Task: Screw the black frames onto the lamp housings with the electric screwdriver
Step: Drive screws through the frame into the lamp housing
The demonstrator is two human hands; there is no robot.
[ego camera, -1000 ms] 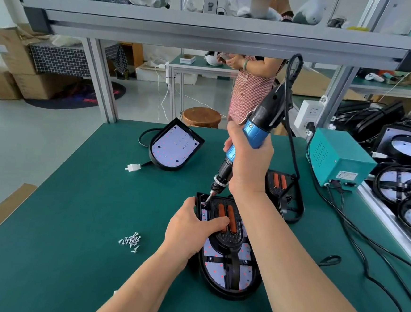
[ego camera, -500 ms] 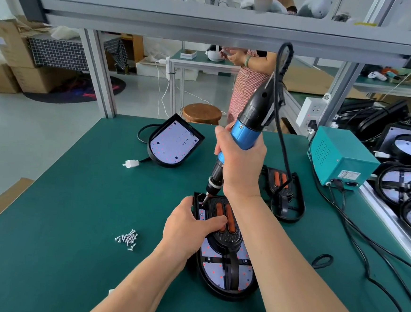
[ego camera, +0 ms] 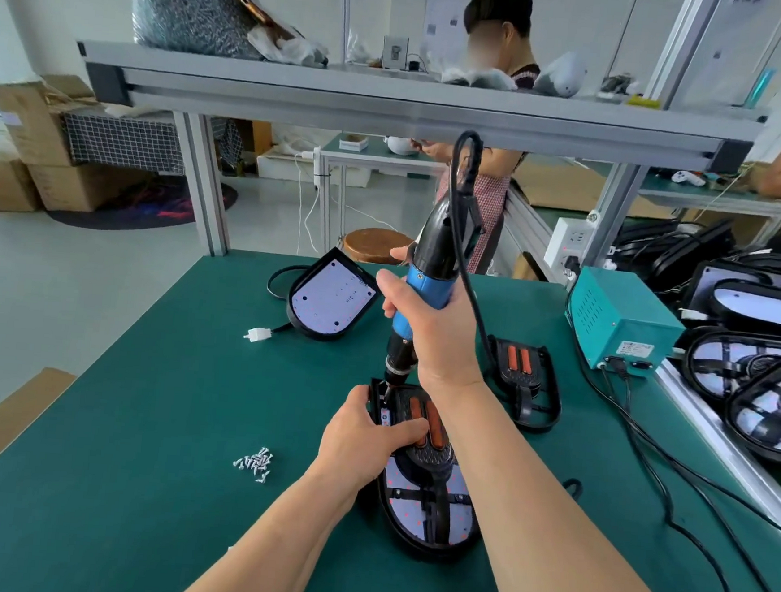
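Bench: green mat point(ego camera: 136, 416) on an aluminium-framed workstation, workshop floor beyond.

1. Lamp housing point(ego camera: 427, 518), black, oval, pale LED board with red dots. It lies flat on the mat directly under both hands.
2. Black frame point(ego camera: 430, 455), with two orange strips, seated on top of that housing.
3. Left hand point(ego camera: 359, 433), clamped on the housing's left edge. Its fingers curl round the rim and its thumb lies across the frame.
4. Right hand point(ego camera: 432, 332), above the left, wrapped round the blue barrel of the tool.
5. Electric screwdriver point(ego camera: 430, 271), blue and black, near upright. The bit is down at the frame's far left corner, just beyond the left fingertips. Its black cable point(ego camera: 463, 273) loops up and back past the right wrist.
6. Loose screws point(ego camera: 255, 463), a small silver pile left of the left hand.
7. Spare frame point(ego camera: 524, 381), just right of the right wrist, flat on the mat.
8. Second housing point(ego camera: 332, 298), unframed and tilted, beyond and left of the screwdriver. Its lead ends in a white connector point(ego camera: 257, 334).
9. Teal power box point(ego camera: 620, 318), far right of the grip. Its white label point(ego camera: 634, 350) is too small to read.
10. Framed lamps point(ego camera: 746, 384), stacked right of the box.
11. Overhead shelf rail point(ego camera: 394, 104), carrying bagged parts.
12. Beyond the bench: a wooden stool point(ego camera: 374, 245), a person in a checked apron point(ego camera: 490, 196) and cardboard boxes point(ego camera: 28, 127).
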